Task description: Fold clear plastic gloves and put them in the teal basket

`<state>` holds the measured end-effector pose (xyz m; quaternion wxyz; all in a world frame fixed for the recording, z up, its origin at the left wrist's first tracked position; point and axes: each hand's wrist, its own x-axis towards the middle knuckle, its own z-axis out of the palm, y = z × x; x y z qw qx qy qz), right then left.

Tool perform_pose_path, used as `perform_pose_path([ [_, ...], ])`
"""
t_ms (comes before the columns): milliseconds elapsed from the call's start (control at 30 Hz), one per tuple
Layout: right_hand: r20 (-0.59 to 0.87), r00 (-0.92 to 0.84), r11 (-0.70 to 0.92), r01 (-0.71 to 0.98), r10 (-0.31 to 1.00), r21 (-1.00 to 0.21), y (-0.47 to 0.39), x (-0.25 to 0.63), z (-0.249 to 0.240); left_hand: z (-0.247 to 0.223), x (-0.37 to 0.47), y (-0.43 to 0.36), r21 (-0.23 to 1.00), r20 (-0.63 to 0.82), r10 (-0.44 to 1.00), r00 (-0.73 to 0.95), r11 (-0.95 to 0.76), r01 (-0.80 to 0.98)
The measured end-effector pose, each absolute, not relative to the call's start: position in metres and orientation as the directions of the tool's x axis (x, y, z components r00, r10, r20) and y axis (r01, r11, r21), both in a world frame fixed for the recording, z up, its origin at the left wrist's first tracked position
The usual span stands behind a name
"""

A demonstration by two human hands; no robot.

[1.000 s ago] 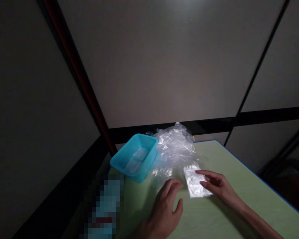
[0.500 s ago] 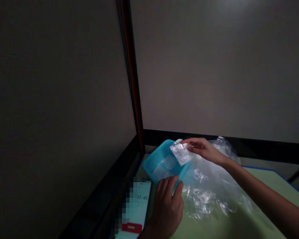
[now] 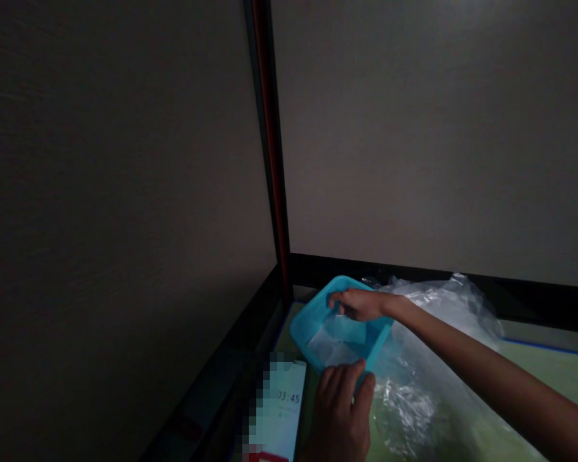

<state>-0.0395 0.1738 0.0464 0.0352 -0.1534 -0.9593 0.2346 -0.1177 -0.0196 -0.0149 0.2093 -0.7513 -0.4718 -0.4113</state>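
A light-blue plastic basin [image 3: 308, 321] stands in the corner, with clear plastic packets [image 3: 334, 346] lying inside. Its near rim is held by my left hand [image 3: 341, 404], fingers bent over the edge and the thumb to the right. My right hand [image 3: 359, 303] reaches into the basin from the right, over the far part. Its fingers are bent closed just above the plastic, and what they hold, if anything, is hidden in the dim light. Right of the basin spreads a large crumpled clear plastic bag [image 3: 443, 314], passing beneath my right forearm.
A phone [image 3: 282, 410] showing 03:45 lies left of my left hand, partly blurred out. All of this rests on a pale green surface [image 3: 549, 369] with a blue edge. Pale wall panels [image 3: 414, 128] with a dark baseboard [image 3: 327, 266] meet behind the basin.
My right hand has moved down and left into the basin with the shiny clear packet, which no longer shows raised above the rim. My left hand stays at the near rim. The view has shifted slightly.
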Motion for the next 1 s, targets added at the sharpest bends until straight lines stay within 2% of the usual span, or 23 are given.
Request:
perform_pose_path([
  [167,0.036,-0.936,0.829,0.292,0.350,-0.477,0.168,-0.038,0.054,-0.013,-0.117,-0.021,0.104,0.803,0.561,0.203,-0.467,0.878],
  [400,0.127,-0.874,0.785,0.346,0.469,-0.514,0.162,-0.028,0.073,-0.008,-0.114,-0.018,0.277,0.793,0.606,0.069,-0.458,0.845],
  [567,0.101,-0.843,0.723,0.383,0.528,-0.575,0.160,-0.026,0.071,-0.012,-0.116,-0.016,0.225,0.779,0.613,0.132,-0.469,0.854],
  [700,0.091,-0.846,0.705,0.372,0.525,-0.604,0.156,-0.023,0.069,-0.012,-0.116,-0.017,0.235,0.761,0.636,0.128,-0.453,0.860],
  [900,0.199,-0.827,0.776,0.371,0.526,-0.511,0.156,-0.022,0.067,-0.015,-0.116,-0.017,0.203,0.788,0.601,0.135,-0.460,0.864],
  [1000,0.196,-0.831,0.802,0.398,0.521,-0.447,0.156,-0.023,0.066,-0.016,-0.117,-0.017,0.198,0.794,0.593,0.133,-0.460,0.866],
])
